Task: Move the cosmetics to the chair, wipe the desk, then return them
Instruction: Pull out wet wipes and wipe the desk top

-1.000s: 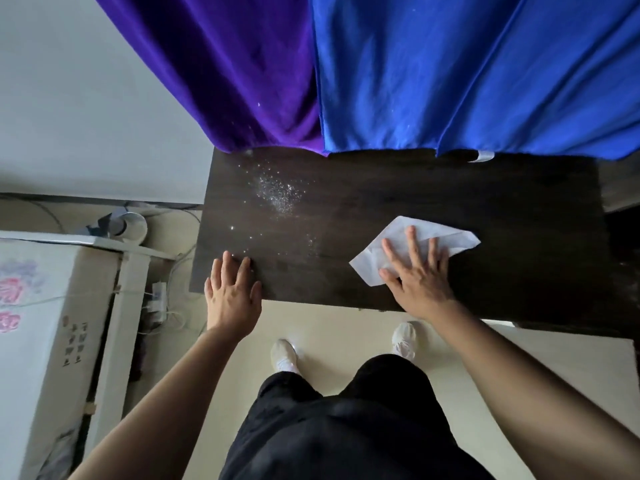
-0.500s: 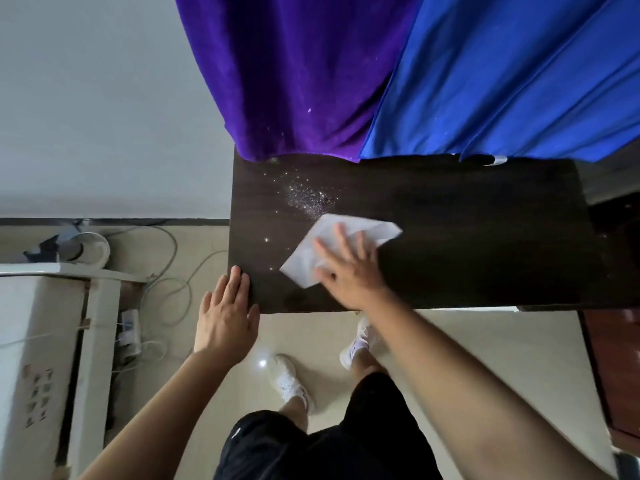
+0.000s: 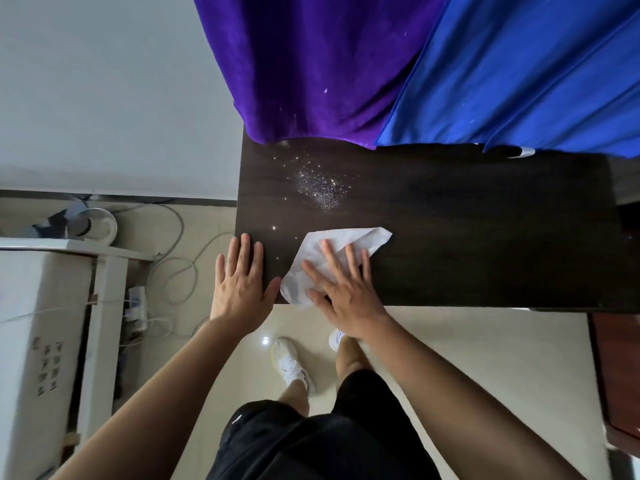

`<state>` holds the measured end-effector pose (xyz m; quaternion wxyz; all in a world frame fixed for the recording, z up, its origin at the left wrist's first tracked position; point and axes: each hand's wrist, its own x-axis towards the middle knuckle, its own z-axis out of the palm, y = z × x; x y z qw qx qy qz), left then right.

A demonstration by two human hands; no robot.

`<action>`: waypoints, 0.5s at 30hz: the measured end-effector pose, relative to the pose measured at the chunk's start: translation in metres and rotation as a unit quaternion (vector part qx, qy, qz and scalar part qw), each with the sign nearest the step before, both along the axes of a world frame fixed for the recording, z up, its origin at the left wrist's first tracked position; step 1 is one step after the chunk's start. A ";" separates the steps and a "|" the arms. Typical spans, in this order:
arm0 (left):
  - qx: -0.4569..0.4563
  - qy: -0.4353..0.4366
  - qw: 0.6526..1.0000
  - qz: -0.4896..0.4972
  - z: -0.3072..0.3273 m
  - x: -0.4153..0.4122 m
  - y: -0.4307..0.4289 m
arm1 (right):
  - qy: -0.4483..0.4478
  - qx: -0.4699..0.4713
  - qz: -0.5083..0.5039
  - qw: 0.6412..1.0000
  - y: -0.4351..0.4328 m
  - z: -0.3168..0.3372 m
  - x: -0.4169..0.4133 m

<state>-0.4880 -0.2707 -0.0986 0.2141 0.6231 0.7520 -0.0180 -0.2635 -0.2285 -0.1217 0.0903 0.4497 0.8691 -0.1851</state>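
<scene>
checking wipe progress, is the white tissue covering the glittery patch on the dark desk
No, the crumpled white tissue under the right hand lies nearer the front edge, short of the silvery specks.

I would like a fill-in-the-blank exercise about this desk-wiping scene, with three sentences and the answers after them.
1. The wipe under the right hand is ____ in colour.
2. The left hand rests flat on the near ____ corner of the desk.
3. The hanging cloth nearest the glittery specks is ____.
Answers: white; left; purple.
</scene>
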 end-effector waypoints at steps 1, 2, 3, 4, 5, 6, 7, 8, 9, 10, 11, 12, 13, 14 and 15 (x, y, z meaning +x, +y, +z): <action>0.000 -0.008 1.000 0.002 -0.002 0.003 0.003 | 0.004 -0.002 0.011 1.000 -0.001 -0.001 0.009; 0.002 -0.016 1.000 0.007 -0.003 0.005 0.004 | 0.005 0.001 0.009 1.000 0.004 0.000 0.019; 0.007 -0.022 1.000 0.014 -0.005 0.007 0.005 | 0.000 0.006 -0.004 1.000 0.012 0.000 0.029; 0.012 -0.024 0.999 0.020 -0.006 0.007 0.005 | -0.010 0.009 -0.028 1.000 0.023 0.001 0.039; 0.016 -0.024 0.999 0.023 -0.006 0.007 0.004 | -0.021 0.007 -0.061 0.998 0.039 0.002 0.048; 0.017 -0.023 0.999 0.024 -0.006 0.007 0.004 | -0.035 0.000 -0.098 0.995 0.057 0.003 0.056; 0.016 -0.024 0.999 0.025 -0.006 0.007 0.005 | -0.049 -0.009 -0.134 0.990 0.078 0.003 0.060; 0.012 -0.024 0.999 0.026 -0.006 0.006 0.006 | -0.060 -0.018 -0.162 0.985 0.098 0.003 0.062; 0.008 -0.022 0.999 0.025 -0.006 0.006 0.006 | -0.065 -0.025 -0.185 0.980 0.118 0.002 0.061; 0.005 -0.017 1.000 0.025 -0.006 0.006 0.007 | -0.066 -0.031 -0.201 0.977 0.135 0.002 0.055; 0.004 -0.011 1.000 0.026 -0.006 0.006 0.007 | -0.065 -0.035 -0.213 0.974 0.150 0.002 0.045; 0.003 -0.008 1.000 0.028 -0.007 0.006 0.007 | -0.059 -0.035 -0.218 0.974 0.161 0.003 0.032; 0.002 -0.006 1.000 0.029 -0.007 0.007 0.007 | -0.049 -0.033 -0.211 0.976 0.168 0.004 0.016; 0.001 -0.005 1.000 0.030 -0.008 0.007 0.006 | -0.038 -0.029 -0.185 0.981 0.170 0.005 -0.002; 0.001 -0.005 1.000 0.029 -0.009 0.007 0.006 | -0.030 -0.025 -0.141 0.989 0.166 0.005 -0.019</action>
